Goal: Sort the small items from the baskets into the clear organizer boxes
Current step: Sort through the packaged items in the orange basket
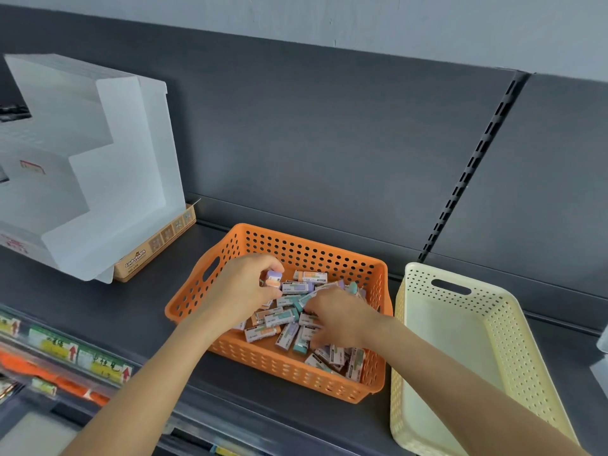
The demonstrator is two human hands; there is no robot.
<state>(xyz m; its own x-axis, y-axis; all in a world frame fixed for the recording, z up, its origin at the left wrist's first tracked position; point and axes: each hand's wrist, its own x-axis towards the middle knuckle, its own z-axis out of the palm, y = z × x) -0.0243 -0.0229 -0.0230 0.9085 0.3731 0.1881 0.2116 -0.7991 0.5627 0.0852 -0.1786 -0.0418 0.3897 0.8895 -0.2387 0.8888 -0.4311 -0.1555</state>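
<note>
One stepped clear organizer box [98, 179] at far left, standing on the dark shelf [138, 311], well apart from the baskets. Brown cardboard carton [154, 246] tucked under its right edge. Nearer, a rail of price labels [69, 352] along the lower front.

Next right, left hand [241, 287] inside the orange basket [306, 251], thumb and fingertips pinching one small eraser [273, 278], purple over orange, just above the pile. Judged step: gathering erasers for the trip to the organizer. Best done by lifting straight up past the basket's left wall before swinging left, with the pinch kept on the sleeve's flat faces, not its corners.

Centre: loose erasers [286, 319] heaped across the basket floor, many overlapping. Right hand [342, 319] knuckles-up on the heap, fingers curled down among them. Cannot tell whether gripping one or only raking. Worth taking a top-lying piece rather than digging.

Room: a stretch of bare shelf between orange basket and organizer, a likely lane leftward. Edges to mind there: the carton corner and the organizer's lowest step. Right side tighter: cream basket [460, 324], floor bare, just beside the orange one's right wall. Far behind, dark back panel with a slotted upright [460, 179].
</note>
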